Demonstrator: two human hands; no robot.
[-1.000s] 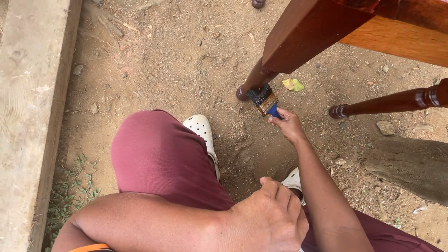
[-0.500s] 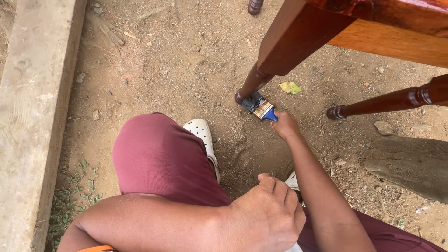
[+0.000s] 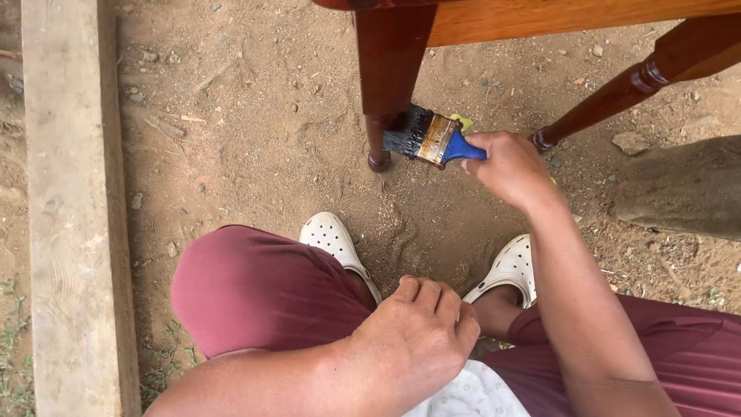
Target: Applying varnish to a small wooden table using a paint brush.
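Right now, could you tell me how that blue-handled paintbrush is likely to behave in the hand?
The paintbrush probably feels light, since the right hand carries it by the short handle alone. Its dark bristles look soft and would likely bend against the wooden leg. If wet, they may smear.

A paintbrush (image 3: 432, 137) shows black bristles, a gold-toned metal band and a bright blue handle. Touching its bristles, the wooden furniture leg (image 3: 388, 69) is glossy dark reddish brown; the rail (image 3: 571, 15) above it is a lighter orange-brown, and the turned leg (image 3: 625, 85) to the brush's right is deep red-brown. A scrap (image 3: 461, 120) just behind the brush is yellow-green. Below the brush, two clogs (image 3: 336, 239) are off-white, dotted with round holes, and the trousers (image 3: 262, 289) are maroon. The ground (image 3: 255, 139) is dusty brown; the plank (image 3: 73, 208) far left of the brush is pale grey-tan
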